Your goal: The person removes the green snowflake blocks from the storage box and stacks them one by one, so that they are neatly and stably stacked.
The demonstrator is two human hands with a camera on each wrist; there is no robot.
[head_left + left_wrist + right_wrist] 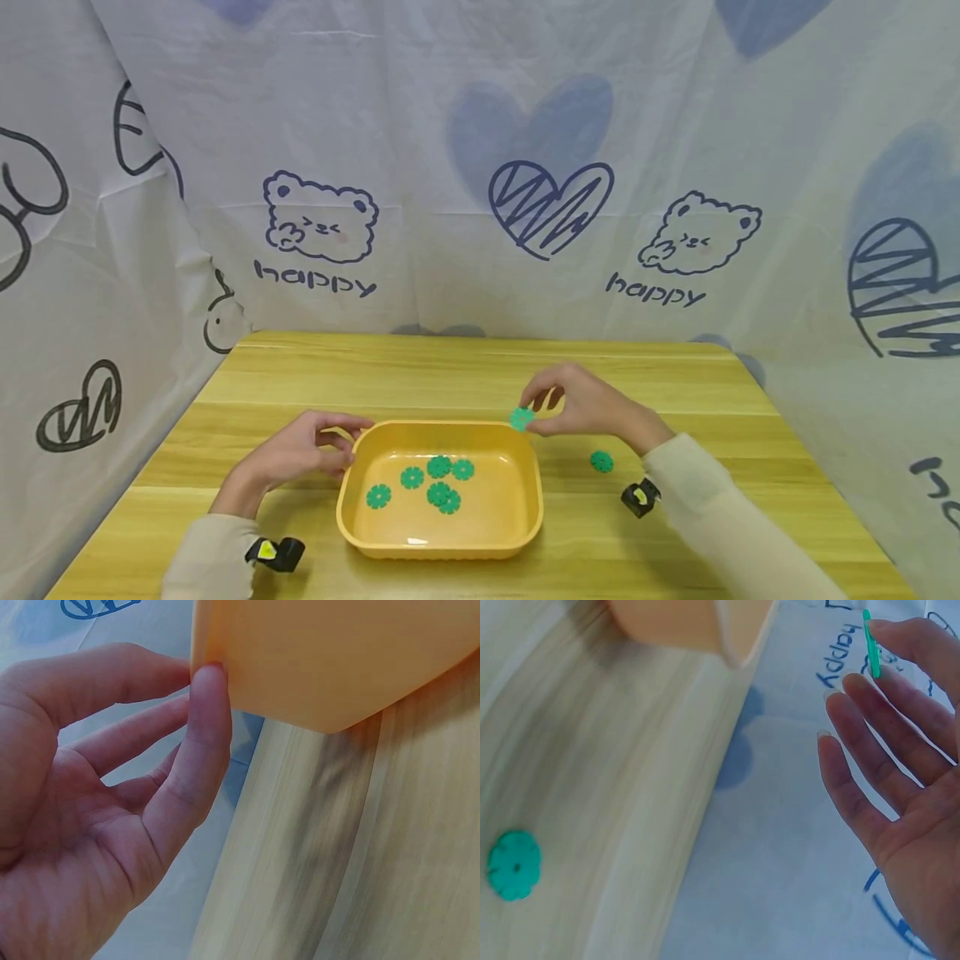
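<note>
A yellow plastic tray (pixel 487 521) stands on the table with several green notched plastic discs (pixel 412 477) lying inside, some overlapping. My left hand (pixel 300 447) holds the tray's left rim; in the left wrist view its thumb and index finger pinch the yellow wall (pixel 315 660). Above the tray's far right corner, my right hand (pixel 588 404) pinches one green notched disc (pixel 522 418) between thumb and index finger. That disc appears edge-on in the right wrist view, the other fingers spread beside it. Another green disc (pixel 514 865) lies flat on the table, right of the tray.
The wood-grain table (pixel 465 375) runs back to a white curtain (pixel 435 150) printed with hearts, bears and words. More of the curtain hangs at both sides. Each wrist carries a small black camera, such as the one on the right wrist (pixel 640 497).
</note>
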